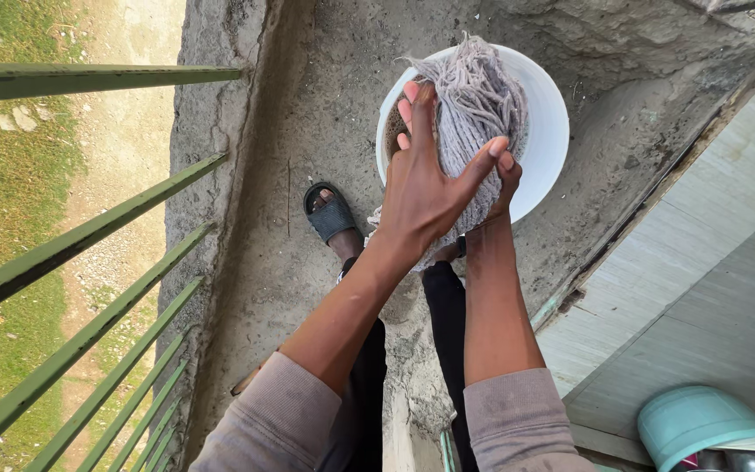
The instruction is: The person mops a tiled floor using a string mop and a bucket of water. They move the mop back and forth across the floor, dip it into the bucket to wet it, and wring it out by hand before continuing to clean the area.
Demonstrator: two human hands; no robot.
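Note:
Both of my hands grip a grey string mop head (481, 105) held over a white bucket (545, 131) on the concrete floor. My left hand (425, 188) wraps the near side of the strands, fingers spread along them. Underneath on the right side, my right hand (504, 179) clasps the same bundle, mostly hidden behind the strands. The mop's loose ends hang down toward my wrists.
My foot in a black sandal (330, 214) stands on the rough concrete ledge (308, 105). Green metal railing bars (89, 236) run along the left, with grass and dirt far below. A tiled doorway floor (709, 288) and a teal plastic basin (701, 424) are at right.

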